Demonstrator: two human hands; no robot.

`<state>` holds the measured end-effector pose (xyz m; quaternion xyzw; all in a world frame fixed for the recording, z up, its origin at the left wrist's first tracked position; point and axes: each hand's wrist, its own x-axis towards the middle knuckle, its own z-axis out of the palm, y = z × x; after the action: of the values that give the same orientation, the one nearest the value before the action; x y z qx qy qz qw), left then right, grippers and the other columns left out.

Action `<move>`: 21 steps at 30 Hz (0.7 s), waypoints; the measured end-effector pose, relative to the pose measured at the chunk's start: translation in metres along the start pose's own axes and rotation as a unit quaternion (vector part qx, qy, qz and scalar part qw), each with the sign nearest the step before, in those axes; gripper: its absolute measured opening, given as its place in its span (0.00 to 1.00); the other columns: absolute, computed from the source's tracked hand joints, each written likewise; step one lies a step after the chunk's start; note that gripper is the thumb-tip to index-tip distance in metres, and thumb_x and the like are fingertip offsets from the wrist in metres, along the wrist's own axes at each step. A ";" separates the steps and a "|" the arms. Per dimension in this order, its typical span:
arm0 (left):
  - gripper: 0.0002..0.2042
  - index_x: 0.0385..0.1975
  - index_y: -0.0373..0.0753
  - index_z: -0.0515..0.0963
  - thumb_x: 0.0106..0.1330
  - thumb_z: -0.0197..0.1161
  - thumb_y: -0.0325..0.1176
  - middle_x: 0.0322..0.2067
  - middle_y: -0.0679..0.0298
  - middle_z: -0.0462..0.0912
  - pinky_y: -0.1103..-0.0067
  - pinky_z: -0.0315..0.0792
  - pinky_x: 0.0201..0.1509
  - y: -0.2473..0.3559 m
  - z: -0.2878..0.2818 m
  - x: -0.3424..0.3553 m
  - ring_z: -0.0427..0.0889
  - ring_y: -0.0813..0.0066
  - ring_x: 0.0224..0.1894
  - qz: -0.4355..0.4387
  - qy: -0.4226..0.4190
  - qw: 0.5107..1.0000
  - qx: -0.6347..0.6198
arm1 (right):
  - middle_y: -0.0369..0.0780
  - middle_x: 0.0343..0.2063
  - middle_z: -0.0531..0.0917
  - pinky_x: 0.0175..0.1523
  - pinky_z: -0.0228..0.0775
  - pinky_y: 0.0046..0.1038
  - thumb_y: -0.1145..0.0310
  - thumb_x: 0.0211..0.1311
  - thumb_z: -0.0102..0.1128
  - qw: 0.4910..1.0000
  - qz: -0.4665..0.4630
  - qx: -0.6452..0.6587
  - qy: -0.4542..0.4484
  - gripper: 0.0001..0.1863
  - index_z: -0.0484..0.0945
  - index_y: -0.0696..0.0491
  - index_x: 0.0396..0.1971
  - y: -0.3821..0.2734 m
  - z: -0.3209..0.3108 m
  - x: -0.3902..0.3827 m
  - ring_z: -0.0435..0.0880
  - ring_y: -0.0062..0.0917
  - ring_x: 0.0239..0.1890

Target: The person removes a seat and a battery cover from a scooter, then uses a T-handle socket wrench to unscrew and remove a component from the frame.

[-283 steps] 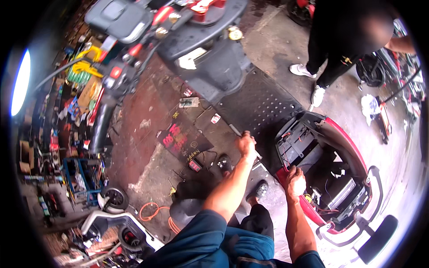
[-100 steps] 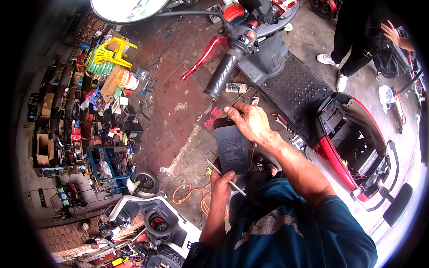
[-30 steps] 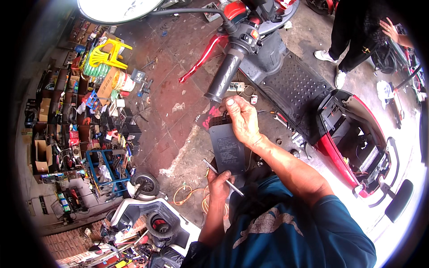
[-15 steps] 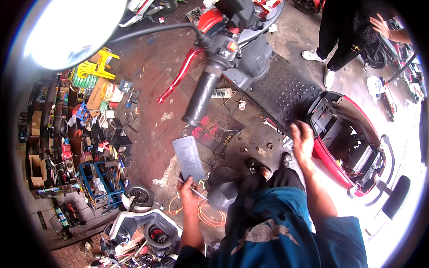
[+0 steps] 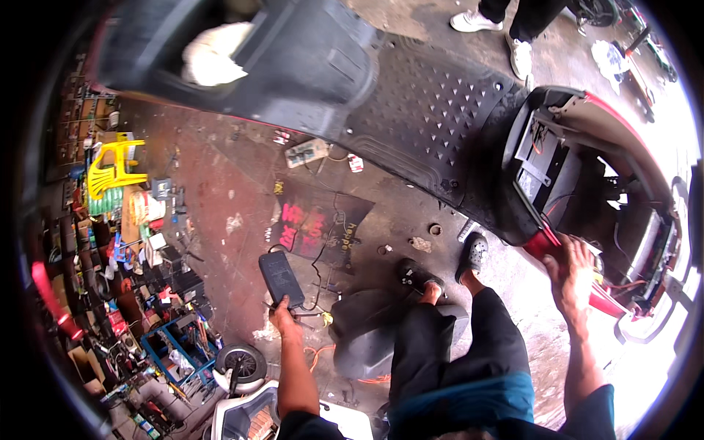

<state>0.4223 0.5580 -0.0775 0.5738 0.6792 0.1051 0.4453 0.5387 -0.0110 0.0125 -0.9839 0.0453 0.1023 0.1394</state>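
My left hand (image 5: 284, 317) grips the near end of a flat dark rectangular box (image 5: 281, 279) with rounded corners. A thin dark rod seems to stick out beside the fingers; its kind is too small to tell. A black cable runs close by the box. On the right, my right hand (image 5: 573, 275) lies on the red side rim (image 5: 541, 244) of a scooter's open rear body, fingers stretched out. Inside that body are a dark cavity (image 5: 587, 213), wires and a metal bracket. The scooter's black studded footboard (image 5: 433, 110) stretches away to the left of it.
A power strip (image 5: 306, 152) and a printed dark mat (image 5: 323, 227) lie on the floor. Left stand a yellow plastic chair (image 5: 114, 169), a blue crate (image 5: 180, 352) and many parts. A black seat-like piece (image 5: 359, 334) lies by my legs. Another person's white shoes (image 5: 477, 20) show beyond the scooter.
My view has turned toward the scooter's rear, so handlebar and mirror left the picture. My right hand came down onto the red rim. The box, pale before, now shows a dark face.
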 end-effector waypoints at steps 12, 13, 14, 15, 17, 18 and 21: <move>0.41 0.55 0.29 0.59 0.44 0.73 0.42 0.46 0.42 0.70 0.61 0.71 0.47 -0.178 0.222 0.165 0.75 0.44 0.45 0.261 0.106 0.866 0.414 | 0.42 0.32 0.81 0.38 0.70 0.27 0.82 0.51 0.54 0.990 0.094 -0.001 0.102 0.16 0.76 0.58 0.42 0.013 0.030 -0.015 0.80 0.28 0.34; 0.41 0.55 0.28 0.59 0.43 0.74 0.42 0.46 0.41 0.70 0.61 0.71 0.47 -0.182 0.187 0.193 0.75 0.43 0.45 0.252 0.147 0.853 0.432 | 0.42 0.32 0.81 0.38 0.70 0.27 0.82 0.51 0.54 0.994 0.075 0.028 0.079 0.15 0.76 0.58 0.42 0.019 0.057 -0.011 0.80 0.28 0.34; 0.43 0.56 0.27 0.58 0.43 0.74 0.40 0.47 0.41 0.70 0.62 0.71 0.48 -0.193 0.210 0.194 0.76 0.43 0.44 0.239 0.110 0.867 0.423 | 0.42 0.32 0.81 0.38 0.71 0.27 0.82 0.51 0.54 0.995 0.056 0.005 0.077 0.15 0.76 0.58 0.41 0.010 0.044 -0.008 0.80 0.29 0.34; 0.42 0.57 0.29 0.57 0.43 0.74 0.36 0.47 0.41 0.70 0.61 0.71 0.50 -0.203 0.219 0.198 0.75 0.43 0.46 0.237 0.098 0.870 0.421 | 0.42 0.32 0.81 0.38 0.71 0.27 0.82 0.51 0.54 0.996 0.045 -0.003 0.073 0.15 0.76 0.58 0.41 0.009 0.045 -0.006 0.80 0.29 0.34; 0.39 0.58 0.32 0.59 0.43 0.70 0.28 0.48 0.41 0.70 0.60 0.68 0.52 -0.220 0.213 0.217 0.72 0.44 0.50 0.280 0.010 0.871 0.405 | 0.43 0.31 0.81 0.38 0.71 0.28 0.82 0.51 0.55 0.998 0.025 -0.003 0.056 0.14 0.76 0.58 0.40 0.007 0.049 0.000 0.80 0.29 0.34; 0.36 0.57 0.31 0.61 0.44 0.68 0.25 0.46 0.42 0.71 0.62 0.69 0.51 -0.226 0.215 0.215 0.73 0.44 0.47 0.287 0.005 0.870 0.401 | 0.43 0.31 0.81 0.38 0.71 0.28 0.82 0.51 0.55 0.999 0.019 -0.005 0.048 0.14 0.76 0.58 0.40 0.006 0.049 0.003 0.80 0.30 0.34; 0.30 0.55 0.30 0.64 0.47 0.63 0.21 0.41 0.45 0.75 0.67 0.71 0.48 -0.230 0.185 0.241 0.75 0.48 0.40 0.289 -0.096 0.896 0.323 | 0.43 0.31 0.81 0.38 0.71 0.28 0.81 0.50 0.55 0.999 0.001 0.009 0.031 0.13 0.76 0.58 0.39 0.004 0.046 0.011 0.80 0.31 0.34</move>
<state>0.4120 0.6271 -0.4516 0.8644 0.4340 -0.0513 0.2485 0.5399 -0.0021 -0.0344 -0.9852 0.0518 0.0714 0.1468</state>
